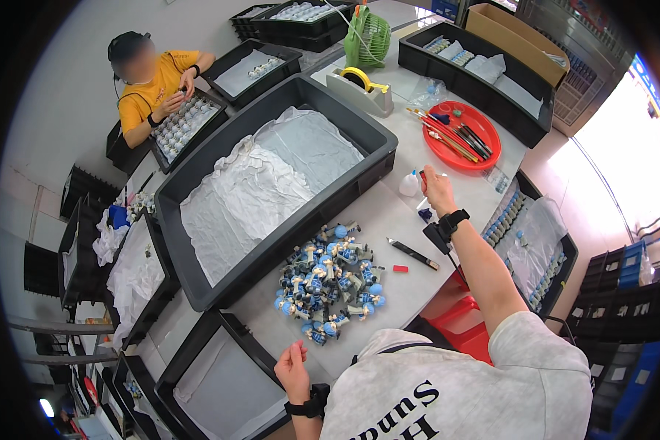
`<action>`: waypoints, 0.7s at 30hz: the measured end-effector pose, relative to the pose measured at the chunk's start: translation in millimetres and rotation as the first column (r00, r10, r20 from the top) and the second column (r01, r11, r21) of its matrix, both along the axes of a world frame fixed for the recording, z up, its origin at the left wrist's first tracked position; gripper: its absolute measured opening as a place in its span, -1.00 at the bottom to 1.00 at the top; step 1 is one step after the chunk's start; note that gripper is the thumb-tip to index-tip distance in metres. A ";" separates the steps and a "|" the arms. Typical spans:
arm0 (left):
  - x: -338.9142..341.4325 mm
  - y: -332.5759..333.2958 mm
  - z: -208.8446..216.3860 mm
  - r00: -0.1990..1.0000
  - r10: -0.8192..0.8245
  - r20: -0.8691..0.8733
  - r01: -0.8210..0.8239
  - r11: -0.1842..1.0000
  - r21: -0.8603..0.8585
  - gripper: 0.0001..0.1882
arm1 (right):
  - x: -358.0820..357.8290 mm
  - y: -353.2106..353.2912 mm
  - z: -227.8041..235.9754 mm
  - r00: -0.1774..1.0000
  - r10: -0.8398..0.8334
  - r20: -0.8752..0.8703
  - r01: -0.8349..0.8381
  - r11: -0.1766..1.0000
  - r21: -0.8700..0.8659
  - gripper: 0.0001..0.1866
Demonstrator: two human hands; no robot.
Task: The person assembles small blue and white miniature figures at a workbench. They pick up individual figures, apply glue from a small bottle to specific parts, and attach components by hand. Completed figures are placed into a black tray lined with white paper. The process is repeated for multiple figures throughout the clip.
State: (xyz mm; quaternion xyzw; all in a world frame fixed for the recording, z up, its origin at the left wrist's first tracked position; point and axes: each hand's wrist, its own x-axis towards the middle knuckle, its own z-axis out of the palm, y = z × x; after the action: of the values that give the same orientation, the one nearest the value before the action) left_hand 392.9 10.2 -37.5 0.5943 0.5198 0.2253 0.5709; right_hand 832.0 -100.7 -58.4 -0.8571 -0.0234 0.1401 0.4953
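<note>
A heap of small figurines (328, 275) with light blue hair and blue-and-white clothes lies on the white table in front of me. My left hand (293, 372) is at the near edge of the heap, apart from it, fingers curled together with nothing visible in them. Farther right, my right hand (440, 192) reaches forward, its fingers closed on a small dark and red piece, mostly hidden. Just left of that hand stands a small white squeeze bottle (409, 184) with a blue tip. A dark blue lump (424, 214) lies below it.
A black craft knife (413, 253) and a red block (400, 269) lie right of the heap. Beyond are a large black tray (386, 139) lined with cloth, a red brush dish (497, 139), a tape dispenser (367, 94) and a green fan (367, 40). A co-worker (150, 92) sits far left.
</note>
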 end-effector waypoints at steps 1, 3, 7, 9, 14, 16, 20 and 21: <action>-0.1 -0.1 -0.1 1.000 -0.001 0.003 0.001 1.000 -0.002 -0.72 | 0.0 0.2 0.3 1.000 0.005 -0.001 -0.005 1.000 -0.008 -0.34; -0.4 -0.3 -0.6 1.000 0.000 0.006 0.000 1.000 -0.005 -0.72 | 2.5 0.7 -3.6 1.000 0.006 0.001 -0.006 1.000 -0.006 -0.35; -0.4 -0.5 -1.0 1.000 0.004 0.002 -0.004 1.000 -0.005 -0.72 | 2.5 2.1 -3.9 1.000 0.008 0.004 -0.007 1.000 -0.004 -0.35; -0.5 -0.4 -1.0 1.000 0.005 0.001 -0.005 1.000 -0.007 -0.72 | 2.5 2.6 -3.5 1.000 0.005 0.011 -0.005 1.000 -0.010 -0.37; -2.5 0.0 -3.5 1.000 0.005 0.004 -0.005 1.000 -0.008 -0.72 | 2.6 3.7 -2.5 1.000 0.007 0.001 -0.007 1.000 -0.014 -0.42; -2.8 0.2 -4.3 1.000 0.004 0.010 -0.004 1.000 -0.009 -0.72 | 2.3 4.4 -2.6 1.000 0.007 0.002 -0.007 1.000 -0.016 -0.43; -4.9 1.3 -8.1 1.000 -0.005 0.016 0.005 1.000 -0.006 -0.72 | 4.5 4.2 -4.8 1.000 -0.002 0.022 0.002 1.000 -0.022 -0.42; -4.8 1.1 -7.7 1.000 -0.003 0.020 0.003 1.000 -0.005 -0.72 | 5.8 4.3 -6.6 1.000 0.001 0.030 0.000 1.000 -0.022 -0.42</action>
State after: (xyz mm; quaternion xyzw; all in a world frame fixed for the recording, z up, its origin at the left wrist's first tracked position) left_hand 388.2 11.3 -45.1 0.5913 0.5138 0.2289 0.5780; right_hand 837.7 -96.5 -65.0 -0.8645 -0.0296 0.1275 0.4852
